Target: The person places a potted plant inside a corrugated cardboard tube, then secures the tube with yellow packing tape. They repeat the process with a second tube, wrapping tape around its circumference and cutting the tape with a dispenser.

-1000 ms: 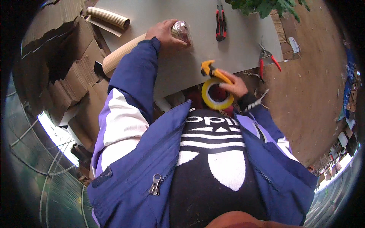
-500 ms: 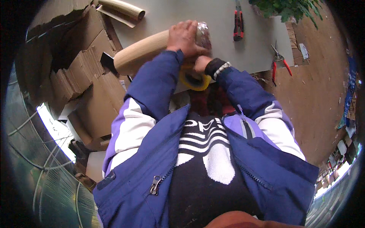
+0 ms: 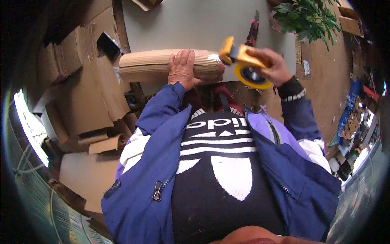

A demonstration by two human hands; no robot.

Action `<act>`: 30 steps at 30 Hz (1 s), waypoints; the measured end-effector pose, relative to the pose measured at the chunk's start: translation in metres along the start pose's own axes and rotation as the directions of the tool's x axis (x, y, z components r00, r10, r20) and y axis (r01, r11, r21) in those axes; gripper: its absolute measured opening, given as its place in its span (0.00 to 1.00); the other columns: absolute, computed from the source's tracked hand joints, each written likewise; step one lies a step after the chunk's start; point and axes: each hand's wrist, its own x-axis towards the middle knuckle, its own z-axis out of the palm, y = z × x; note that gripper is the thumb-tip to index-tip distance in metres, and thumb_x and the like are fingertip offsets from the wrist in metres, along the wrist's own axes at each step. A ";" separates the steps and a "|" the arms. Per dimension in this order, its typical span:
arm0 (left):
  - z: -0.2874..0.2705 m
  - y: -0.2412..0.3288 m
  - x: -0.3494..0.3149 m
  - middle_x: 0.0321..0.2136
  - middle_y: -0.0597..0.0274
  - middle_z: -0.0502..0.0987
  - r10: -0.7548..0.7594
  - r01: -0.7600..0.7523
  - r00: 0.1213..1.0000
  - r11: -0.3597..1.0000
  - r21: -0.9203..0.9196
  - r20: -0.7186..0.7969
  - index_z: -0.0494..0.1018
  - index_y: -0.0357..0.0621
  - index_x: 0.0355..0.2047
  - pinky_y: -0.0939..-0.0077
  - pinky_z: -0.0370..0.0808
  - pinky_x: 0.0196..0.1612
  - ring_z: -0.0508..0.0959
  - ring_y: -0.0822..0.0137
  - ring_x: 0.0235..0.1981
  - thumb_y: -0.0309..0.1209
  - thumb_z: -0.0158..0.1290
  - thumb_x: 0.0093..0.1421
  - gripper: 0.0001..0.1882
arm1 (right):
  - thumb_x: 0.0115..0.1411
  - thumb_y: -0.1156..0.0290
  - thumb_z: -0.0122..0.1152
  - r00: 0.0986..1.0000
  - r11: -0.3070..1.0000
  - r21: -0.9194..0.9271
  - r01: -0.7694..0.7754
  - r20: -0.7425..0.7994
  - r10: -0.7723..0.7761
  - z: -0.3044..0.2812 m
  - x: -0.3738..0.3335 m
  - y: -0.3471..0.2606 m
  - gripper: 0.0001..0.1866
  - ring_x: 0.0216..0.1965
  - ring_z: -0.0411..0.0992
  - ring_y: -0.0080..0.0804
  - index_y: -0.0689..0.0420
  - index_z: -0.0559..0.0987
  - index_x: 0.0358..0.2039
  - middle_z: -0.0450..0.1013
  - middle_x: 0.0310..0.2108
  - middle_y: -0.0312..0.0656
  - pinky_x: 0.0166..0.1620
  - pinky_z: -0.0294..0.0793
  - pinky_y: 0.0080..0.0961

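Note:
A rolled bundle of corrugated cardboard [image 3: 142,65] lies across the near edge of the grey table [image 3: 191,24]. My left hand [image 3: 183,71] is on top of it, fingers together and curved over its side, thumb toward the right end. Shiny clear tape [image 3: 213,57] shows on that right end. To the right of the roll, my right hand [image 3: 276,67] grips a yellow tape dispenser [image 3: 243,53], held above the table edge with its head toward the roll. Its round tape reel [image 3: 254,83] hangs underneath. Whether tape still links dispenser and roll, I cannot tell.
A red and black utility knife [image 3: 252,33] lies on the table beyond the dispenser. Leafy green stems [image 3: 306,20] are at the far right. Flattened cardboard boxes [image 3: 89,97] are piled to the left. A curled cardboard piece [image 3: 145,4] shows at the top edge.
My right hand has pulled back from the roll's end, lifting the dispenser up and to the right. The roll lies more level, and my left hand has shifted left along it.

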 end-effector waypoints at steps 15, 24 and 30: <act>-0.011 0.014 0.011 0.68 0.59 0.55 0.058 -0.060 0.998 0.997 0.053 0.039 0.53 0.47 0.68 0.44 0.45 0.71 0.52 0.54 0.71 0.53 0.70 0.39 0.60 | 0.58 0.59 0.64 0.947 0.308 -0.945 0.112 0.196 0.256 0.001 0.029 0.001 0.21 0.34 0.78 0.46 0.28 0.80 0.52 0.75 0.33 0.44 0.37 0.79 0.39; -0.015 0.038 0.067 0.65 0.54 0.62 0.281 -0.326 0.914 0.938 0.117 0.294 0.58 0.46 0.66 0.44 0.53 0.67 0.59 0.52 0.68 0.61 0.69 0.37 0.60 | 0.59 0.71 0.63 0.973 0.847 -0.501 -0.179 0.036 0.227 -0.019 0.028 0.105 0.26 0.49 0.78 0.35 0.44 0.76 0.59 0.77 0.54 0.42 0.54 0.74 0.28; -0.021 0.037 0.117 0.55 0.53 0.74 0.246 -0.260 0.948 0.964 0.046 0.202 0.67 0.46 0.58 0.61 0.70 0.59 0.73 0.53 0.57 0.63 0.70 0.34 0.54 | 0.58 0.75 0.65 0.942 0.890 0.365 -0.274 -0.086 0.325 0.025 -0.004 0.170 0.34 0.59 0.68 0.28 0.57 0.68 0.65 0.69 0.62 0.39 0.62 0.67 0.25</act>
